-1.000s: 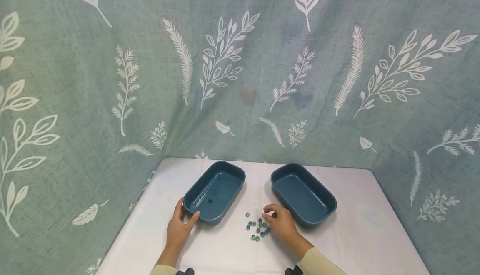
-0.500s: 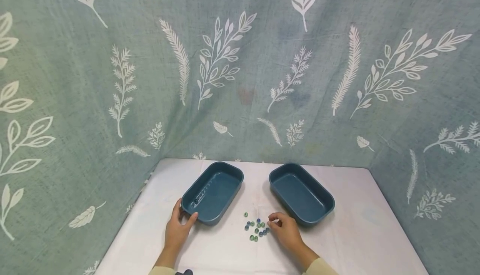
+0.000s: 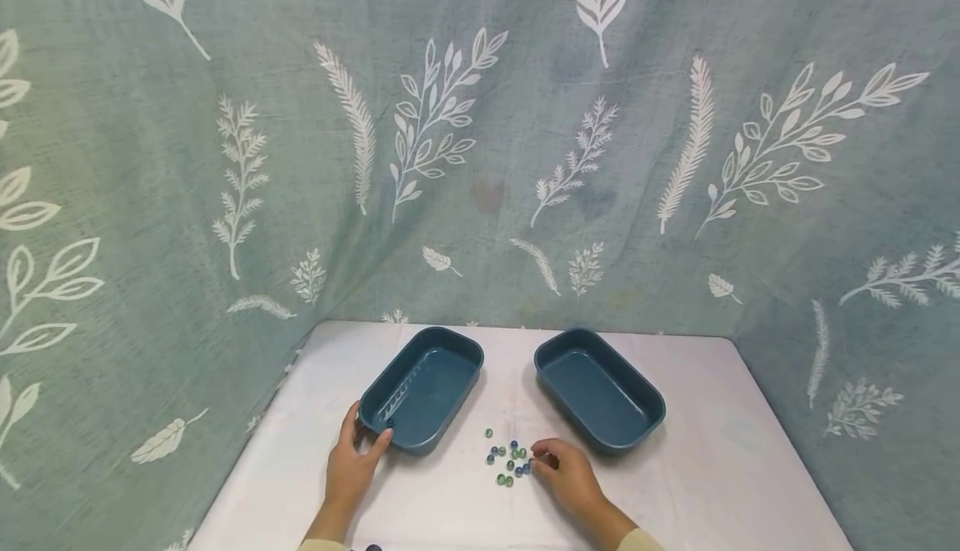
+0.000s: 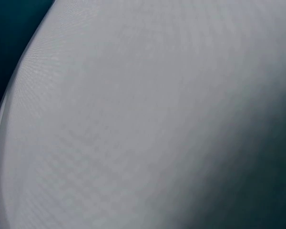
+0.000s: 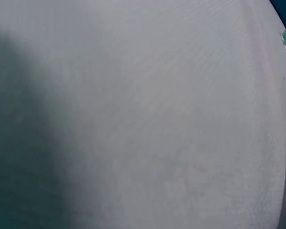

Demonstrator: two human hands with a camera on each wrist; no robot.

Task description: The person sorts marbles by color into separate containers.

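What matters most to me here is how the right hand (image 3: 570, 472) sits against the marbles (image 3: 511, 465). They lie loose on the tabletop (image 3: 450, 518), between the two trays and toward the near side, and the whole scatter is to the left of my right fingertips. The nearest is a blue marble (image 3: 527, 468) at the right edge of the scatter, just beside the thumb tip. Being round, the marbles offer no long axis to line up with, so I judge that the approach is a matter of reaching left without nudging the neighbours. The right hand is clearly the nearer one.

Its grip is narrow, index and thumb curled toward each other; I cannot tell whether a marble is pinched between them.

My left hand (image 3: 351, 463) holds the near left corner of the left tray (image 3: 435, 393), thumb at the rim. That tray slants away to the right; the right tray (image 3: 600, 393) slants away to the left. A dark lone marble (image 3: 390, 423) sits inside the left tray, close to that thumb.

The left wrist view is mostly blurred pale surface. The right wrist view catches only green marbles, cut off at its edge.
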